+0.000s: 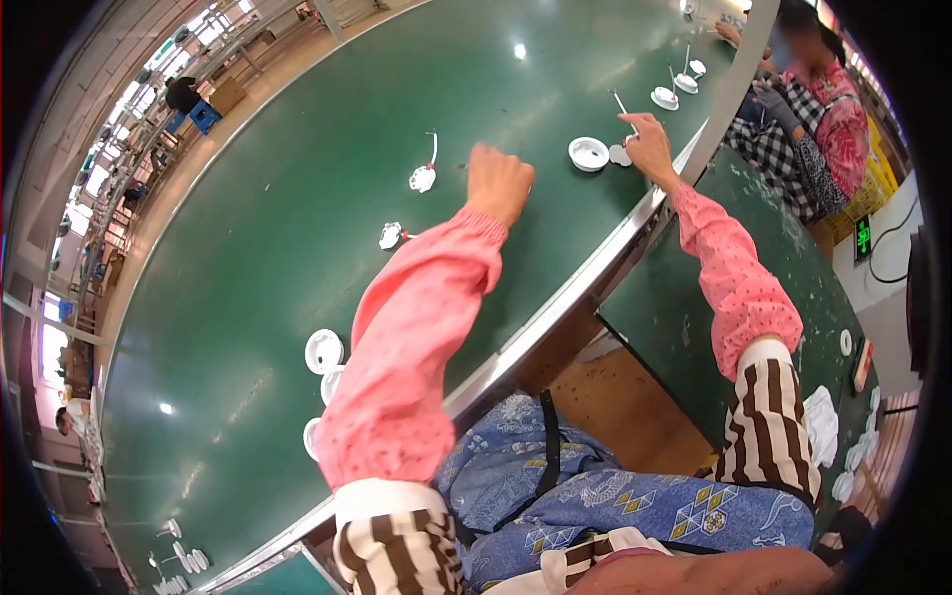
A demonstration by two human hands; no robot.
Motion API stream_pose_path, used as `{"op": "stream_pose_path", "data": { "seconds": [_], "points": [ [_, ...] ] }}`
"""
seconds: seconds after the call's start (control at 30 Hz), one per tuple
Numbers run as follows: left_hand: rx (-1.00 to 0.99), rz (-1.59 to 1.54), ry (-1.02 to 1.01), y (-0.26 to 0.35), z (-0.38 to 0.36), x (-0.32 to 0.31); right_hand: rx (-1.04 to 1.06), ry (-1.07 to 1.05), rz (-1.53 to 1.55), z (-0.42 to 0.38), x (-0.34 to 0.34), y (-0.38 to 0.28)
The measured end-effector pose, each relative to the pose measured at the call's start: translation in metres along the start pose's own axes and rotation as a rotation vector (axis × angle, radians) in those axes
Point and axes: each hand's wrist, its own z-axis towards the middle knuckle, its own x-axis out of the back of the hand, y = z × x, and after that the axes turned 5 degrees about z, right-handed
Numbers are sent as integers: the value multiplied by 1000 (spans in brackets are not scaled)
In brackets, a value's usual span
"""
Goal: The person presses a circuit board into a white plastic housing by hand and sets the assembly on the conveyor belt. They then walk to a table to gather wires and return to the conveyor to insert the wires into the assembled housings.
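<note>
My right hand point(650, 149) is at the green work surface's near edge, its fingers pinched at a white cable with a red bit. A small flat white disc point(620, 156) lies just below those fingers, partly covered by them. Close to its left sits a round white cup-shaped housing point(588, 154) with a hole in its middle. My left hand point(499, 183) is over the surface further left, closed like a fist and slightly blurred; anything inside it is hidden. Left of it lie a small white part with a cable point(422, 178) and another wired white part point(391, 236).
Several round white housings point(323, 351) lie beside my left sleeve, partly hidden by it. More wired white parts point(664, 98) rest at the upper right, near a seated person point(833, 119). A metal rail point(555, 312) edges the green surface point(248, 297). White pieces point(181, 557) lie at lower left.
</note>
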Motion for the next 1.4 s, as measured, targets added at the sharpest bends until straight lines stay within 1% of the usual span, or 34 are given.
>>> {"op": "stream_pose_path", "data": {
  "seconds": [0.07, 0.17, 0.27, 0.37, 0.43, 0.5, 0.57, 0.63, 0.67, 0.7, 0.77, 0.8, 0.9, 0.93, 0.97, 1.03, 1.07, 1.13, 1.23, 1.3, 1.33, 1.37, 1.4],
  "points": [
    [-152, 288, 82, 0, 20, -7, -30, -45, 83, -7, 11, -13],
    [-251, 241, 579, -6, 11, -11, -53, -117, 205, -33, 33, -44],
    [-164, -15, 525, -20, -48, 25, -91, -214, 375, -66, 48, -74],
    [94, -392, 388, -54, -134, 47, -8, -300, 446, -94, 51, -97],
    [332, -448, 251, -82, -200, 55, 20, -368, 547, -108, 54, -122],
    [577, -584, 117, -105, -268, 47, 12, -475, 592, -116, 55, -142],
    [705, -568, -20, -110, -338, 39, 80, -530, 642, -121, 49, -157],
    [833, -627, -205, -93, -387, 35, 178, -562, 664, -125, 43, -172],
    [775, -569, -207, -82, -405, 32, 219, -567, 695, -128, 39, -182],
    [836, -577, -295, -67, -407, 40, 248, -595, 733, -133, 36, -193],
    [730, -457, -191, -46, -406, 39, 308, -657, 800, -145, 33, -215],
    [708, -343, -237, -45, -398, 42, 359, -667, 821, -152, 31, -228],
    [626, -166, -295, -67, -387, 11, 540, -696, 844, -167, 32, -256],
    [618, -176, -351, -71, -380, 3, 609, -699, 824, -170, 36, -261],
    [609, -184, -350, -70, -376, 2, 673, -698, 802, -173, 40, -263],
    [563, -212, -357, -65, -363, -3, 614, -732, 838, -187, 52, -261],
    [548, -269, -295, -55, -356, -2, 569, -756, 852, -198, 58, -258],
    [564, -331, -247, -27, -335, -1, 502, -784, 857, -216, 69, -254],
    [558, -421, -140, 7, -281, -10, 508, -811, 868, -232, 81, -263],
    [557, -471, -90, 28, -235, -16, 511, -782, 803, -229, 77, -262],
    [540, -554, -75, 37, -211, -19, 515, -772, 782, -225, 76, -259],
    [528, -634, -62, 46, -185, -21, 513, -729, 691, -216, 75, -253],
    [442, -690, 5, 54, -163, -27, 461, -670, 623, -208, 73, -244]
  ]
}}
